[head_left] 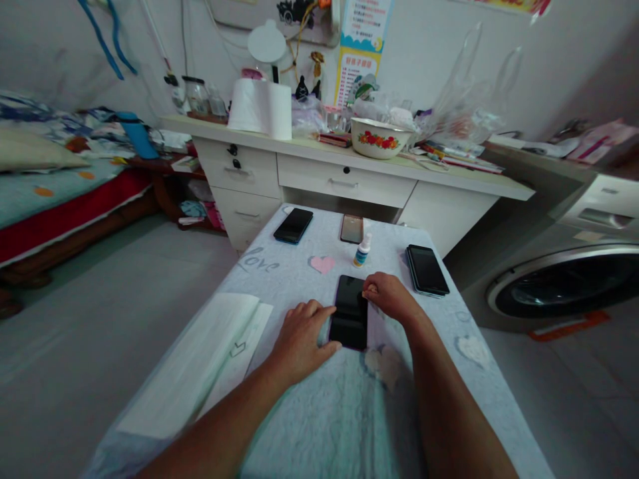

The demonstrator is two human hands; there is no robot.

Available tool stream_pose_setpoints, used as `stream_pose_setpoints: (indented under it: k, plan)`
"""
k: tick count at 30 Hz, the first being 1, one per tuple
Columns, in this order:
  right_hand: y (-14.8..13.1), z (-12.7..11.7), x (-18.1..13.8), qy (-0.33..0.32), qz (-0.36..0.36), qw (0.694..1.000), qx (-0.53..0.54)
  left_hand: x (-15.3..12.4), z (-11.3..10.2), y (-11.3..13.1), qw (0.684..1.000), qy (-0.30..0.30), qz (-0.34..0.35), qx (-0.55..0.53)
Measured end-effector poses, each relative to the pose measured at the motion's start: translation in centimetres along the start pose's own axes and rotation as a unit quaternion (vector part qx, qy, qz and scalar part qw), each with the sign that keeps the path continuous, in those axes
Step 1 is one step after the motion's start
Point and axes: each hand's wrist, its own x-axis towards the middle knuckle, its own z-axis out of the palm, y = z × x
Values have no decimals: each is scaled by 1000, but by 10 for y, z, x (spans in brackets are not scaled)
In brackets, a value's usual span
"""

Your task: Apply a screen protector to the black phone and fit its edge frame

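Note:
A black smartphone (349,319) lies screen up on the cloth-covered table between my hands. My left hand (304,339) steadies its left side, with the index fingertip and thumb spread apart along that edge. At the phone's upper right edge, my right hand (391,296) is closed, fingertips pinched together. Something small and pale shows at those fingertips, too little to name. Just beyond the phone stands a small spray bottle (363,251) with a white top and a blue and yellow label.
Other phones lie around: a dark one (293,225) far left, a brown-edged one (352,228) at the back, a stack (427,269) on the right. White paper sheets (200,359) cover the left side. Behind stands a cluttered desk (319,153); a washing machine (574,239) is at right.

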Motion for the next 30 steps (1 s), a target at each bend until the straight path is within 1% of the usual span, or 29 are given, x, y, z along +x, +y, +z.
stream_pose_setpoints:
  k: [6,11,18,24,30]
  plan:
    - [-13,12,3,46,21,999,-21,-1,-2,0,1000,5,11,7]
    - [-24,19,6,56,25,998,-24,-1,0,-2,1000,13,15,4]
    - [-37,25,6,55,-21,998,-28,-1,2,-2,1000,13,14,7]
    - [-47,29,10,73,-32,996,-39,0,2,-3,1000,11,15,9]
    - [-51,27,8,53,-63,996,-28,0,-1,-1,1000,12,13,7]
